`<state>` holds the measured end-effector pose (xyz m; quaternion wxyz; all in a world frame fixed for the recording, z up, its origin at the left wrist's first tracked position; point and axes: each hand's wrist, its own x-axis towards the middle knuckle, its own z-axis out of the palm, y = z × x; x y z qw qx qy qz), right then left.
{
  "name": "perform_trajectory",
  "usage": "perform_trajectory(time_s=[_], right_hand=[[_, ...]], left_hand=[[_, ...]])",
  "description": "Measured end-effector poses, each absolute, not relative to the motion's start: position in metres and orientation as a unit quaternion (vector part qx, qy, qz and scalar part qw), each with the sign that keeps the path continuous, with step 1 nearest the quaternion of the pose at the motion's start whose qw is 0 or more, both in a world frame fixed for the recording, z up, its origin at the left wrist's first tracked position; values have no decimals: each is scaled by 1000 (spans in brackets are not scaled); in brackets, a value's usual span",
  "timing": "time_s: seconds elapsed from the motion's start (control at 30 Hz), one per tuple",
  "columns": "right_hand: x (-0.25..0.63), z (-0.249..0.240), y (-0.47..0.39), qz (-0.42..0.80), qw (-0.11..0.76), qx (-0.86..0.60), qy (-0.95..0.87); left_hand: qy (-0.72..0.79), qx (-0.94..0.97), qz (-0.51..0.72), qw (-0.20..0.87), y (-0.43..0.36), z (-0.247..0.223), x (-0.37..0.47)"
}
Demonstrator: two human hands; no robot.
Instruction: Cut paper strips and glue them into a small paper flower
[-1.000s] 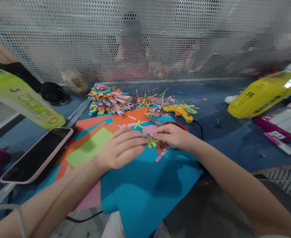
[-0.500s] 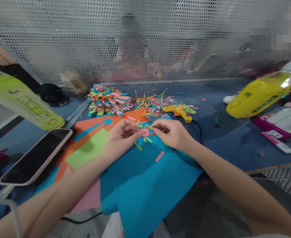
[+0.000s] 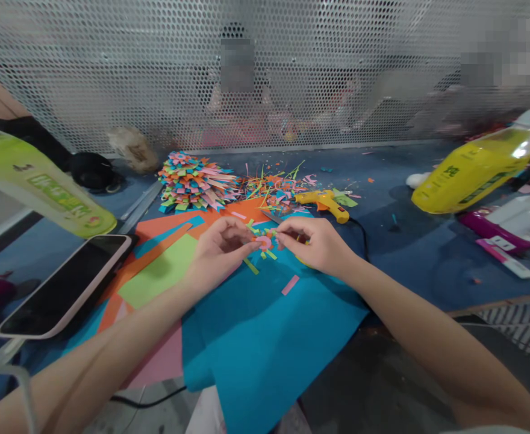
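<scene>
Head view: left hand and right hand, seemingly narrow pinch grip on paper rosette.
</scene>
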<state>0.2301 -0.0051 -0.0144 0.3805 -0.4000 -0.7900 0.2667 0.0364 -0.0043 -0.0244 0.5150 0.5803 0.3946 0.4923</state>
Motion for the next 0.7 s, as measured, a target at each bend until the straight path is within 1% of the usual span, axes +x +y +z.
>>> perform_trajectory(time_s=[0.17, 0.47, 0.53, 0.6, 0.63, 0.7], right_hand=[[230, -16, -5, 266, 383, -401, -789], [232, -11, -7, 290, 381, -413, -775], [232, -11, -5, 341, 371, -426, -752], [231, -14, -1, 447, 341, -436, -703], [230, -15, 1, 508, 318, -435, -672], [227, -18, 4, 608, 274, -429, -609]], left_hand=[[385, 606, 482, 503, -4, -27, 34], [397, 596, 493, 493, -6, -23, 37], [397, 603, 496, 482, -5, -25, 37], [391, 628, 511, 439, -4, -28, 34], [385, 652, 517, 399, -3, -30, 32], [370, 719, 514, 286, -1, -34, 27]])
